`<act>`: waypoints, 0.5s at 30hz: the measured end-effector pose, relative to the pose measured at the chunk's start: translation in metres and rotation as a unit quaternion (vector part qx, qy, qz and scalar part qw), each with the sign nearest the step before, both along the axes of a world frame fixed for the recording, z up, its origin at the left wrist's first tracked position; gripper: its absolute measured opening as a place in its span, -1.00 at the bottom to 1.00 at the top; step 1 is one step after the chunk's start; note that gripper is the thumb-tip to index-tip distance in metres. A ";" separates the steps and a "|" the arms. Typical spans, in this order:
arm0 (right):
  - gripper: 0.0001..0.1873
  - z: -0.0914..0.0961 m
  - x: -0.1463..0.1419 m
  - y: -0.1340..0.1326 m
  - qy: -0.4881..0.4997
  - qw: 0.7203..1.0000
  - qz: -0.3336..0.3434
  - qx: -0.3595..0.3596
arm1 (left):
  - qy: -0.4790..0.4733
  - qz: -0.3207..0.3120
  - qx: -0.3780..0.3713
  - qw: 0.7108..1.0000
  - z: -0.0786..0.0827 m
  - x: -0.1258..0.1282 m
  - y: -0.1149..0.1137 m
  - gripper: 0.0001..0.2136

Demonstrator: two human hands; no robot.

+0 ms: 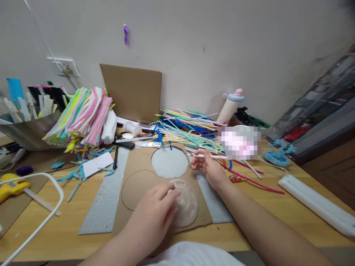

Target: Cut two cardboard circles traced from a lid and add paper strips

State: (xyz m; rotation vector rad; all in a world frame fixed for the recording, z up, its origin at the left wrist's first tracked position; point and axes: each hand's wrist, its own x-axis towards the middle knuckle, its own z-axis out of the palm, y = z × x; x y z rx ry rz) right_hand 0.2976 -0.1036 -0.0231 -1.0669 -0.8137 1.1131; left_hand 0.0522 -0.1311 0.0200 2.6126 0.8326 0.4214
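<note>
A sheet of brown cardboard (138, 157) lies on a grey cutting mat (104, 201). It has a round hole cut near its far edge and a drawn circle to the left of centre. On its near right part rests a round, clear plastic lid (188, 207). My left hand (155, 207) is on the lid, fingers bent over its left side and middle; the thumb is partly hidden. Just above the cardboard's right edge, my right hand (208, 168) is closed around a slim white pen (217, 157) with a reddish section, its tip pointing left.
Bundled pipe cleaners (85, 118) stand at the left, with loose ones (188, 125) heaped at the back. A yellow glue gun (12, 188) and white wire-like frame (36, 236) are at the left. A bottle (230, 107) stands behind; a long white lamp-like bar (316, 203) lies right.
</note>
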 end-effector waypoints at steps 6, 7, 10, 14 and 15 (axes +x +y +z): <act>-0.47 -0.011 -0.001 0.005 0.009 0.999 0.034 -0.025 | 0.053 -0.059 0.038 0.996 -0.011 0.020 -0.011 -0.65; -0.49 -0.012 -0.001 0.005 0.011 0.999 0.036 -0.031 | 0.059 -0.058 0.046 0.995 -0.012 0.021 -0.011 -0.65; -0.51 -0.014 -0.001 0.007 0.022 0.998 0.034 -0.048 | 0.075 -0.048 0.053 0.995 -0.014 0.022 -0.013 -0.63; -0.50 -0.012 0.002 0.007 0.045 0.996 0.028 -0.066 | 0.094 -0.034 0.054 0.994 -0.018 0.022 -0.019 -0.58; -0.50 -0.011 0.002 0.007 0.050 0.996 0.028 -0.069 | 0.098 -0.033 0.056 0.993 -0.020 0.022 -0.020 -0.57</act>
